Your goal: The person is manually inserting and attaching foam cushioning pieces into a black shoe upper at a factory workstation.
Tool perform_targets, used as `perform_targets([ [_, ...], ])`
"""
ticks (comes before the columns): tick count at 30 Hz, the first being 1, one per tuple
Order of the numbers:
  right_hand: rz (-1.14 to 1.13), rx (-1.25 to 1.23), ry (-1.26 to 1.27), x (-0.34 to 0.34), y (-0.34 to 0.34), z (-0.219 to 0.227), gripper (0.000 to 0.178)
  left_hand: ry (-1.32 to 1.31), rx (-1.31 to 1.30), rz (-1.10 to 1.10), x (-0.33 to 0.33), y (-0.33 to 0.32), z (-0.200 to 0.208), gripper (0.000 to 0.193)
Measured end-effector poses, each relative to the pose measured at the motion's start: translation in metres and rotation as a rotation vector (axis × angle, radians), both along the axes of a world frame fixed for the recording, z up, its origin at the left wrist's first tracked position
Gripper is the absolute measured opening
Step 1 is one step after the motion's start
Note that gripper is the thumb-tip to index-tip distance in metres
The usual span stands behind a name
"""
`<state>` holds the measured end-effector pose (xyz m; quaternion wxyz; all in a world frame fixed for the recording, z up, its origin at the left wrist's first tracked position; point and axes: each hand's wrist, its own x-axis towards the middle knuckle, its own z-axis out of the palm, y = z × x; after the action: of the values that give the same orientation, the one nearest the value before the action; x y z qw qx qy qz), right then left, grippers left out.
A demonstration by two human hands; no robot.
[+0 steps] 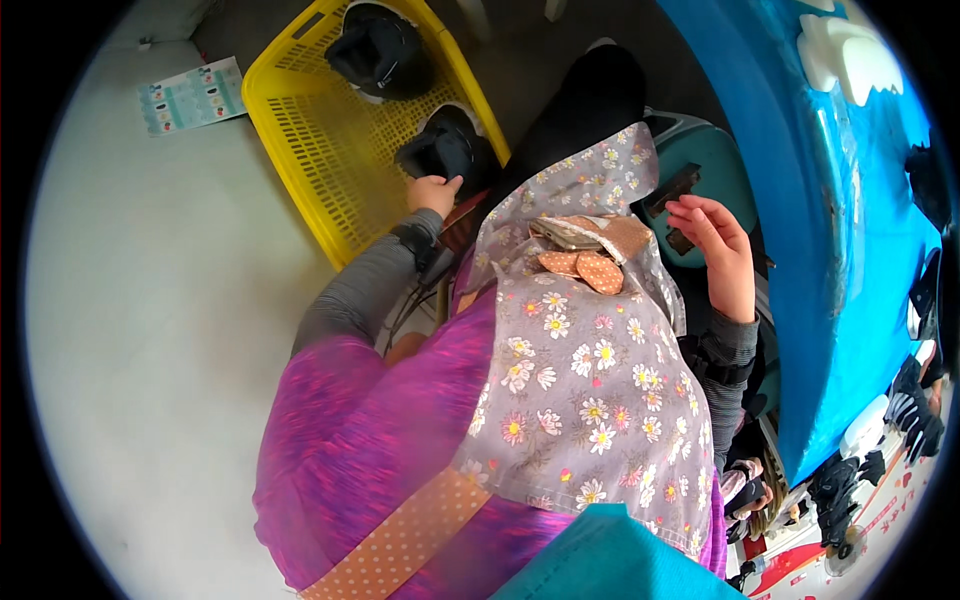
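In the head view, looks partway done, with far black piece (385,55) and near black piece (445,150) in yellow basket (350,160), the latter seemingly clamped at its edge by left hand (433,194) grip (with right hand (722,255) fingers apart, empty). Cannot judge the remainder. Points pale-rimmed side away from wrist, with long axis unclear.

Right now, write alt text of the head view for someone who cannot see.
The left hand is at the near edge of one of two black items in a yellow basket; the right hand is raised near a blue-covered surface. The person wears a grey floral apron.
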<state>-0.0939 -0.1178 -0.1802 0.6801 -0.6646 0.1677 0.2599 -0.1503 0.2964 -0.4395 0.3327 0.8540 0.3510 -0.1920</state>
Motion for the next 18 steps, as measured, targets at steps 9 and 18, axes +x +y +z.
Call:
perform_targets([
  [9,0.016,0.028,-0.023,-0.005,0.004,-0.006,0.027,0.066,0.195,-0.412,-0.008,0.005,-0.053,0.036],
  [18,-0.005,-0.018,-0.053,-0.017,-0.007,-0.014,0.028,0.231,0.353,-0.417,0.008,-0.022,0.009,0.057],
])
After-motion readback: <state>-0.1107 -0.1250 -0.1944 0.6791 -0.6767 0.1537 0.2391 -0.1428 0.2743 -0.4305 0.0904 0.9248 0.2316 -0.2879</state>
